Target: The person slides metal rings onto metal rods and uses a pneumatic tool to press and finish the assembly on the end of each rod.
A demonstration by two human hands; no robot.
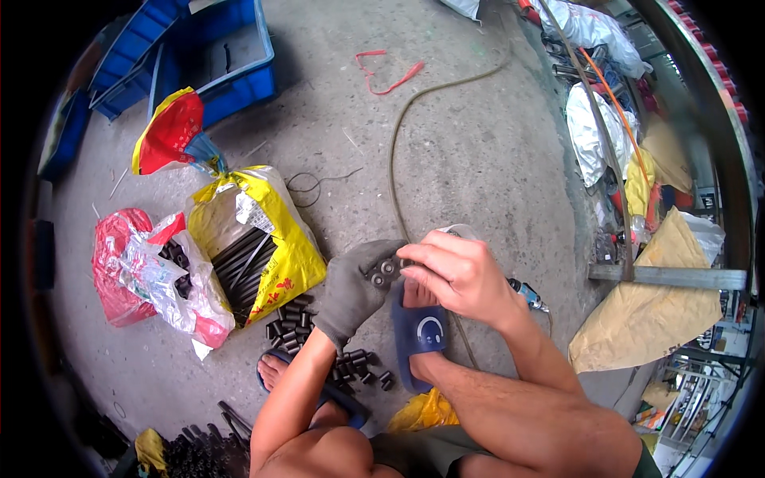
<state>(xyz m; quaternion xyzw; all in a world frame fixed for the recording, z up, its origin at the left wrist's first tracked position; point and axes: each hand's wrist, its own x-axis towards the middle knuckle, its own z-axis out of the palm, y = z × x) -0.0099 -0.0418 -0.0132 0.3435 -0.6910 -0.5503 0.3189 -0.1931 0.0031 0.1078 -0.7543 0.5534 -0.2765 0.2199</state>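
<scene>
My left hand (344, 293), in a dark grey glove, is closed around several short black cylindrical sleeves (384, 273), their round ends with light centres facing up. Bare and held close against it, my right hand (460, 272) pinches with thumb and fingers at a small dark piece beside those sleeves. Its exact shape is hidden by the fingertips. Below the glove, loose black sleeves (351, 368) lie scattered on the floor between my sandalled feet. More of them spread up to a yellow bag (299, 259) that holds long black rods (243, 267).
Left of the yellow bag lies a red and white plastic bag (123, 267). Blue crates (255, 80) stand at the far left. A hose (394, 151) crosses the floor. A blue power tool (529, 295) lies beyond my right wrist, and brown sacks (645, 319) sit at the right.
</scene>
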